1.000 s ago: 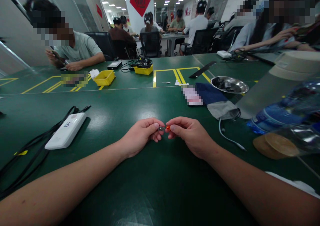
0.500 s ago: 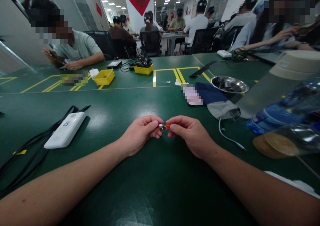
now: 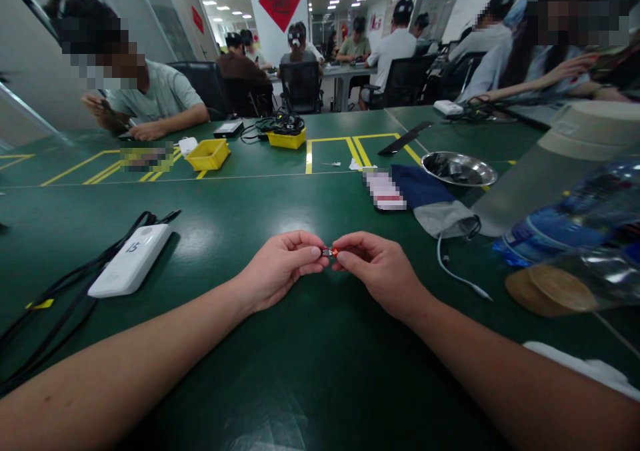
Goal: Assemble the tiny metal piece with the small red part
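Note:
Over the green table (image 3: 320, 344), my two hands meet fingertip to fingertip near the middle of the view. My left hand (image 3: 283, 268) pinches a small silvery metal piece (image 3: 327, 252) between thumb and fingers. A small orange piece (image 3: 335, 253) is pinched by my right hand (image 3: 383, 271), its end right beside the metal piece. Whether the two pieces are joined or only touching, I cannot tell. Fingertips cover most of both, and their exact kind is too small to make out.
Left lies a white power bank (image 3: 131, 261) with black cables. Right are a blue-grey pouch (image 3: 435, 201), a white cable (image 3: 457, 274), a metal bowl (image 3: 460, 169) and bottles (image 3: 560, 218). Yellow trays (image 3: 209, 154) stand farther back, where a person (image 3: 155, 98) sits at the left.
My left fingers have shifted slightly to the right, and the metal piece has turned in them. It now sits closer to the orange piece, of which less shows.

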`<state>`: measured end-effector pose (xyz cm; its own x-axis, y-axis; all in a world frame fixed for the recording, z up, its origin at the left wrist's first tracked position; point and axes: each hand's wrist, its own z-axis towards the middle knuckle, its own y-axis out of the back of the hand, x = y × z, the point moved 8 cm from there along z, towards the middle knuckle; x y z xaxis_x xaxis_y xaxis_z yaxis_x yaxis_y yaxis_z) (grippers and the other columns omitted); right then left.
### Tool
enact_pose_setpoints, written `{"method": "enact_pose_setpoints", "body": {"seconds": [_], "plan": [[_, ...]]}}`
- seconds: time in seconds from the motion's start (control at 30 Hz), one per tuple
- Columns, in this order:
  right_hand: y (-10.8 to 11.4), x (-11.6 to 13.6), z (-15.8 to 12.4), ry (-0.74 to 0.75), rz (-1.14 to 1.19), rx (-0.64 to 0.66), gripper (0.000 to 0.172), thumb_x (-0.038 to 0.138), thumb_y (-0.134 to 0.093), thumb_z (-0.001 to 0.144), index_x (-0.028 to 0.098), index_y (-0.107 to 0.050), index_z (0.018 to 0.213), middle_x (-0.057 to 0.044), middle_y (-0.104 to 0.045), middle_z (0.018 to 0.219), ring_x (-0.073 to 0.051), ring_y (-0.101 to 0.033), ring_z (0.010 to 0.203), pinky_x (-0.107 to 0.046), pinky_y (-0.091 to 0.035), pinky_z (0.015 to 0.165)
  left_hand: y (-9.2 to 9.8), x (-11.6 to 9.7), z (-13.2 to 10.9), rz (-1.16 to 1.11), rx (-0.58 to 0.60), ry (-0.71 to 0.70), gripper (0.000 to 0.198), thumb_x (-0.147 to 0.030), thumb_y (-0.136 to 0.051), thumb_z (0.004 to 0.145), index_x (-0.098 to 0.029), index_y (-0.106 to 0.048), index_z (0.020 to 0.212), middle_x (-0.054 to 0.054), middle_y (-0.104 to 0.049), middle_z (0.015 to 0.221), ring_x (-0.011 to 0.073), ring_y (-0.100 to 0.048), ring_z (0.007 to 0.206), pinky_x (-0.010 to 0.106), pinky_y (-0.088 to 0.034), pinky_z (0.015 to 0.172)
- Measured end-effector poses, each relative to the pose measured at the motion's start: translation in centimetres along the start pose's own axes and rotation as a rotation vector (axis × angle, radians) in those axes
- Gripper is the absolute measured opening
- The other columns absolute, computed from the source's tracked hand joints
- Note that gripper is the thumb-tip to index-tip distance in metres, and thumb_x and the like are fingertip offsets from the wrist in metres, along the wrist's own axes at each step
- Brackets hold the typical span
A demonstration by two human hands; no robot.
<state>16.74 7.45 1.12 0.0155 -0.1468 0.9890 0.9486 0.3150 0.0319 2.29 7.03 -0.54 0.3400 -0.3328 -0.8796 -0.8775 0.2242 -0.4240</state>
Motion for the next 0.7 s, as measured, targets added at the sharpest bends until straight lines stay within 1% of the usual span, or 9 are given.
{"method": "enact_pose_setpoints", "body": {"seconds": [0.1, 0.23, 0.5, 0.7], "plan": [[-0.08, 0.1, -0.06, 0.019, -0.012, 0.008, 0.015, 0.024, -0.069, 0.083, 0.018, -0.069, 0.097, -0.004, -0.072, 0.087, -0.017, -0.07, 0.076, -0.035, -0.058, 0.077, -0.11, 0.03, -0.04, 0.016, 0.006, 0.005, 0.017, -0.011, -0.073, 0.078, -0.011, -0.065, 0.093, 0.005, -0.071, 0.081, 0.0107, -0.07, 0.073, 0.017, -0.058, 0.07], [-0.1, 0.2, -0.08, 0.038, -0.031, 0.006, 0.015, 0.026, -0.068, 0.083, 0.019, -0.069, 0.096, -0.004, -0.072, 0.086, -0.017, -0.07, 0.074, -0.034, -0.058, 0.073, -0.18, 0.07, -0.08, 0.047, -0.004, 0.02, 0.014, -0.015, -0.071, 0.081, -0.01, -0.066, 0.093, 0.006, -0.071, 0.077, 0.0106, -0.069, 0.069, 0.017, -0.057, 0.064], [-0.28, 0.18, -0.1, 0.022, -0.063, 0.025, 0.013, 0.024, -0.069, 0.082, 0.019, -0.068, 0.094, -0.004, -0.071, 0.085, -0.017, -0.069, 0.074, -0.033, -0.055, 0.071, 0.02, 0.07, -0.08, 0.064, 0.001, 0.002, 0.014, -0.017, -0.073, 0.08, -0.01, -0.066, 0.091, 0.006, -0.071, 0.079, 0.0101, -0.069, 0.071, 0.016, -0.056, 0.067], [-0.3, -0.3, -0.02, 0.003, -0.085, 0.036, 0.014, 0.024, -0.07, 0.081, 0.021, -0.066, 0.093, -0.002, -0.07, 0.08, -0.017, -0.068, 0.072, -0.031, -0.053, 0.067, 0.05, 0.05, -0.02, 0.095, 0.013, -0.009, 0.013, -0.019, -0.072, 0.081, -0.011, -0.066, 0.09, 0.005, -0.07, 0.076, 0.0092, -0.067, 0.067, 0.016, -0.054, 0.063]]}}
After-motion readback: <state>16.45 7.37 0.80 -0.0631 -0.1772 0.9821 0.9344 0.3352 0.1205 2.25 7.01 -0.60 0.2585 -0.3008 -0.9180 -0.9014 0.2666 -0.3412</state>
